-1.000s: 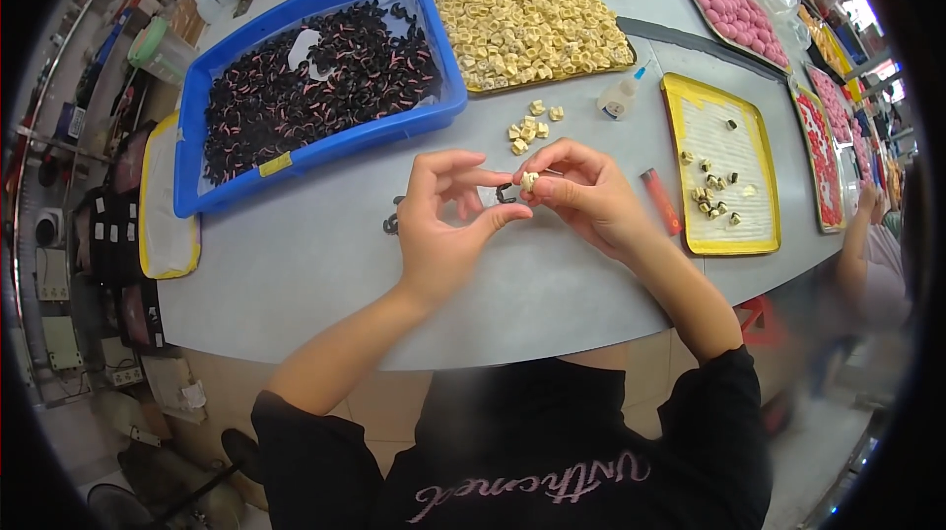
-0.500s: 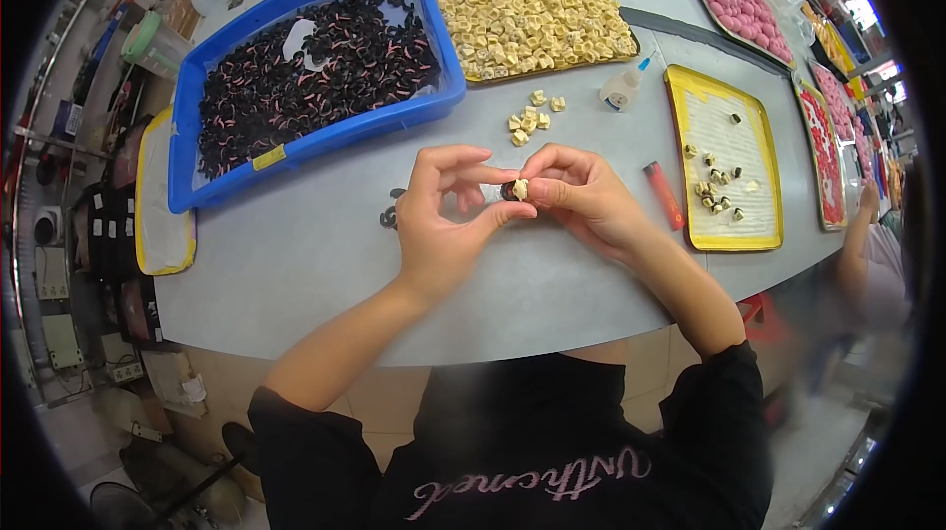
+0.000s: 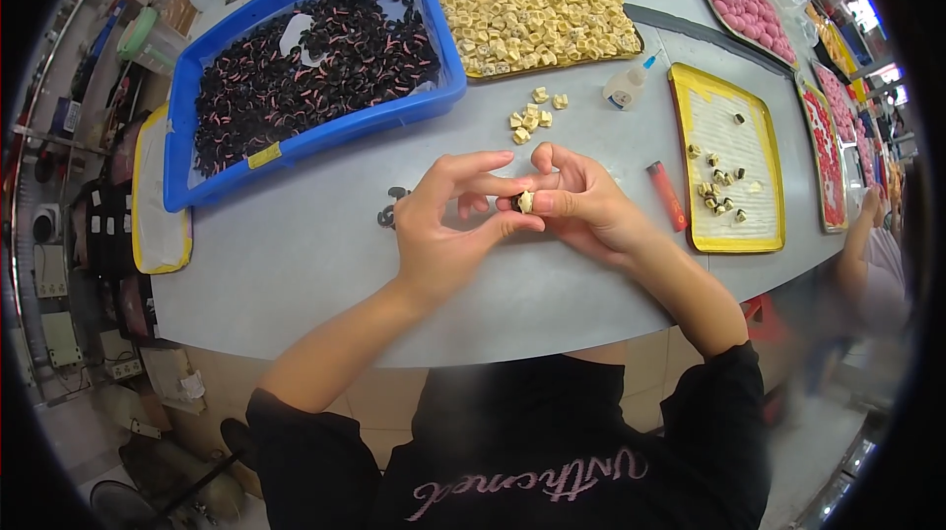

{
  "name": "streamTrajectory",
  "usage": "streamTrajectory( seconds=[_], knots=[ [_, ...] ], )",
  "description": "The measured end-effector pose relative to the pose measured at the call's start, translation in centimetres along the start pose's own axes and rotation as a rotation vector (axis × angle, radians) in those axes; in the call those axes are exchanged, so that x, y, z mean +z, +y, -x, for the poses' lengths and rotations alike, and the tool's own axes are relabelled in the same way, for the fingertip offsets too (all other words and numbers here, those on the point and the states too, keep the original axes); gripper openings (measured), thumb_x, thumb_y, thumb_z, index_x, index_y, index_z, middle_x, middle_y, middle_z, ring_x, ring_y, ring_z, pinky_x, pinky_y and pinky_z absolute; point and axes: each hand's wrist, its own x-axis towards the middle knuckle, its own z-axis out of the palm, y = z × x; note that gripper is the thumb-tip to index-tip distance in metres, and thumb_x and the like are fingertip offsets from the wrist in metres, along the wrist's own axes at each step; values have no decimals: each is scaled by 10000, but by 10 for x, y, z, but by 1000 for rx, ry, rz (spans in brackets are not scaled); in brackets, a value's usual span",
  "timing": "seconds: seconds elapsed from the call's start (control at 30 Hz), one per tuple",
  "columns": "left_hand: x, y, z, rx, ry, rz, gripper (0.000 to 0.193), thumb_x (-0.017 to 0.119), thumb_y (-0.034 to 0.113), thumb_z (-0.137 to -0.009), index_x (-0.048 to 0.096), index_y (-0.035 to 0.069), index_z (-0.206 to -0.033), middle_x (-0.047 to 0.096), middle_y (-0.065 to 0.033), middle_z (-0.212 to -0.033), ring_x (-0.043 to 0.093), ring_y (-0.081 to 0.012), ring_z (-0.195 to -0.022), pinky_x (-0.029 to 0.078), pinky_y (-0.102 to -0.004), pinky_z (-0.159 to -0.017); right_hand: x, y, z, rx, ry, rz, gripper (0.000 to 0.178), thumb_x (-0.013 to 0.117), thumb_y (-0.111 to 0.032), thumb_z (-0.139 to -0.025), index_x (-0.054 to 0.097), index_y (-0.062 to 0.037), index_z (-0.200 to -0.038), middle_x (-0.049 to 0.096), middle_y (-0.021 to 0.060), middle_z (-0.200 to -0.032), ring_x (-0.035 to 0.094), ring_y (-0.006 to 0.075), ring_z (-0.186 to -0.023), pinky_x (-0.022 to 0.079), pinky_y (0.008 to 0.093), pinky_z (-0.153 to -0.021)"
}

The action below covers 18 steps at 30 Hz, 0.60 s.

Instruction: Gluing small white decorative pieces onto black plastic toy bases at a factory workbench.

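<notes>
Above the grey table, my left hand (image 3: pixel 440 210) and my right hand (image 3: pixel 591 203) meet, fingertips closed on a small cream-and-black piece (image 3: pixel 526 202). Its cream part faces the right thumb, and its black part lies by the left fingertips. Fingers partly cover it, so its exact shape is hard to tell. A few loose black curved pieces (image 3: pixel 386 217) lie just left of my left hand. Beyond the hands sits a small group of cream cube-like pieces (image 3: pixel 530 117). A red tube-shaped item (image 3: pixel 667 197) rests right of my right hand.
A blue tub (image 3: pixel 315 134) of black and pink pieces stands far left, beside a tray of cream pieces (image 3: pixel 532 8). A blue-tipped squeeze bottle (image 3: pixel 624 89) stands near a yellow-rimmed tray (image 3: pixel 737 242). Pink balls (image 3: pixel 739 3) fill a tray at far right. Another person (image 3: pixel 872 254) is at right.
The held piece has shifted slightly toward me and to the right. My fingertips have drawn closer around it, covering more of its black part.
</notes>
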Motion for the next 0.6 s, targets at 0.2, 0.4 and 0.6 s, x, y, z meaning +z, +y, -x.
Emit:
streamTrajectory(
  seconds=[0.2,0.4,0.6],
  knots=[
    [1,1,1,37,-5,-9,500,783,70,-641,500,57,-1053,671,-30,-852,539,-47,-696,352,-190,-585,3,-2,1,-39,38,59,457,660,-74,-778,284,7,-1025,614,169,-946,578,173,-914,421,322,-871],
    [1,1,2,72,-25,-37,511,782,55,-637,495,60,-1059,669,-24,-842,538,-47,-704,345,-191,-579,5,-4,2,-19,48,71,516,664,-54,-756,240,51,-1031,602,170,-923,574,182,-895,416,311,-873],
    [0,3,-1,159,-39,-70,478,783,38,-609,542,59,-1021,656,-49,-874,531,-92,-669,355,-197,-569,3,-11,5,-51,-24,154,493,674,-6,-731,267,6,-1009,604,153,-899,576,193,-876,426,307,-850]
  ],
)
